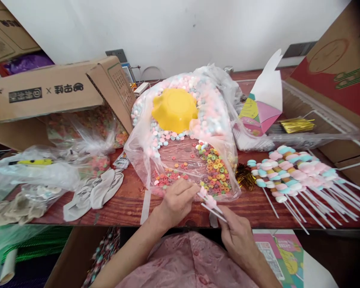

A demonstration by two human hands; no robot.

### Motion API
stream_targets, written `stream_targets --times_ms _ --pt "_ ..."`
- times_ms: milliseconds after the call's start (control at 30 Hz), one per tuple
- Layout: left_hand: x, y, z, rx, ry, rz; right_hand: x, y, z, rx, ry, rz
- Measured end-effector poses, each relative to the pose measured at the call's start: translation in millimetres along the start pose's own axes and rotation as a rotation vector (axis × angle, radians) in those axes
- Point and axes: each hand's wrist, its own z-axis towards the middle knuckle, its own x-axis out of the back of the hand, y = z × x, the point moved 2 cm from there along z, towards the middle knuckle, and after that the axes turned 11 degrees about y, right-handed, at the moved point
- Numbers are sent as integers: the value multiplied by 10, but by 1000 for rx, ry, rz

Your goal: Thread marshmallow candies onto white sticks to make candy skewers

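Observation:
My right hand (pixel 238 230) is closed on white sticks (pixel 214 212), which point up and left. Pink and white marshmallows (pixel 209 200) are threaded on at least one stick. At their upper end, the fingers of my left hand (pixel 178 200) are pinched together; what they grip is hidden. Just beyond my hands lies an open clear plastic bag (pixel 138 156). In its near part are coloured ring candies (pixel 217 168). Pastel marshmallows (pixel 211 116) fill the far part, around an upturned yellow wavy-edged bowl (pixel 175 109).
Finished-looking marshmallow skewers (pixel 294 172) are piled at right, beside gold tinsel (pixel 246 177). Behind them a clear tray (pixel 315 138) holds gold ties (pixel 297 125). At left stand an open cardboard box (pixel 48 90) and crumpled grey-white cloth (pixel 93 194). The table's edge runs below my hands.

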Motion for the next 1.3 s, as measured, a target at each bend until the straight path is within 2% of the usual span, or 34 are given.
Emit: stream_targets --times_ms 33,100,200,267,367,433,533,733,800,867,933,1000,1100,1200,1267,1300 --pt "-14 3 -14 -2 4 -12 -10 -11 4 -9 4 20" --pt "-51 -13 -39 157 70 -106 -36 -19 4 -52 32 62" --pt "-135 -67 -68 631 230 -433 -91 -6 -9 -95 106 122" --pt "-199 -88 -66 889 282 -658 -128 3 -19 -76 150 157" --pt "-256 -105 -50 1117 247 -837 -157 21 -33 -46 182 189" --pt "-265 -112 -57 1201 222 -867 -156 51 -46 -45 190 185" --pt "-272 -97 -83 1189 200 -819 -156 124 -82 -29 201 146" --pt "-368 -31 -133 1072 58 -683 -228 272 -220 27 215 91" --pt "-355 -57 -97 1053 -58 -650 -209 320 -255 0 208 55" --pt "-292 -161 15 1043 -224 -636 -133 390 -269 -63 255 -34" --pt "-183 -389 225 1024 -353 -580 -28 501 -274 -226 327 -163" --pt "-59 -757 521 953 -362 -383 59 638 -288 -456 406 -223" --pt "56 -1427 984 690 -289 279 69 814 -333 -727 475 -104" --pt "-8 -1967 1217 686 -280 443 -5 920 -395 -816 527 -40" --pt "-89 -2150 1239 693 -313 472 -44 973 -443 -785 578 -29" --pt "-127 -2184 1225 683 -337 478 -63 997 -463 -737 557 9"
